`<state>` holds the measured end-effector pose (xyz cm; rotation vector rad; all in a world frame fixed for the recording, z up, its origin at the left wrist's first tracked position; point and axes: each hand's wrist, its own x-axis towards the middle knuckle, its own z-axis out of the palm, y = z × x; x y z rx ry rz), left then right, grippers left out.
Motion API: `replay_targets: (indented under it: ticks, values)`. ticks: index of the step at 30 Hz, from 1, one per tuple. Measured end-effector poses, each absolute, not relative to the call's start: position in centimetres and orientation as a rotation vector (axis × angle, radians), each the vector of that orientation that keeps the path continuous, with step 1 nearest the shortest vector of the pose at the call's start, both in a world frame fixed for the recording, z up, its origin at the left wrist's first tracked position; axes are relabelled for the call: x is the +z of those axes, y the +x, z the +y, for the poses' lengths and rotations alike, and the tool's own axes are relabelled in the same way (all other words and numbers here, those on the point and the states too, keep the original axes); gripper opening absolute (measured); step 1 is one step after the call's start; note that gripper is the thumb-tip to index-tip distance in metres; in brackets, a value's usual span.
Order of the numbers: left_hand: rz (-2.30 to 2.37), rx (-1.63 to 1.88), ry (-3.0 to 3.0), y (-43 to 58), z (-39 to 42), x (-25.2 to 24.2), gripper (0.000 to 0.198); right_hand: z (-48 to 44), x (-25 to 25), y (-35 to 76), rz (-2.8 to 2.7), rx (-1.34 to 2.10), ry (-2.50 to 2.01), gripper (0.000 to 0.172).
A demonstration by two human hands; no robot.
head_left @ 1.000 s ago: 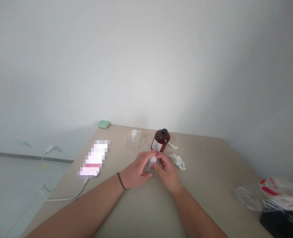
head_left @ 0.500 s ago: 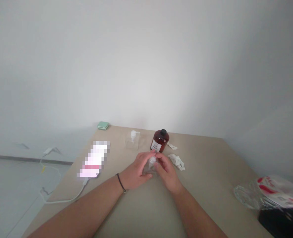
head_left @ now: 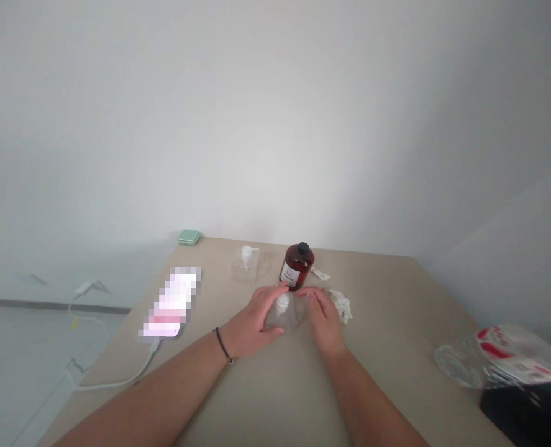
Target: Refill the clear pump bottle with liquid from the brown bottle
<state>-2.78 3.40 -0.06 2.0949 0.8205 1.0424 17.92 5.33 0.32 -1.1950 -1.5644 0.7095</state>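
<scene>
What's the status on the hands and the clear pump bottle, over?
Left hand spread against clear pump bottle. Right hand open at its right side, contact unclear. Amber bottle behind; crumpled tissue to the right.

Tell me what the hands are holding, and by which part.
The left hand and right hand cup a clear pump bottle by its sides; how firmly cannot be told.

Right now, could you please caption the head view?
Left hand and right hand flank a clear pump bottle on a table.
</scene>
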Motion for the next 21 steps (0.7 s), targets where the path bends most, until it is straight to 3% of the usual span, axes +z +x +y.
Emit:
replay_targets:
  ticks: [5,15,21]
  values:
    - [0.806,1.059,2.099,-2.7,3.4,0.0,0.079,4.9,0.4,16.6,-1.672,0.824,-0.963,0.022]
    - [0.813,1.081,2.089,-2.3,3.4,0.1,0.088,5.1,0.2,14.9,-1.643,0.935,-0.866,0.017]
    - [0.795,1.085,2.114,-2.4,3.4,0.3,0.087,5.0,0.0,15.4,-1.592,1.071,-0.811,0.024]
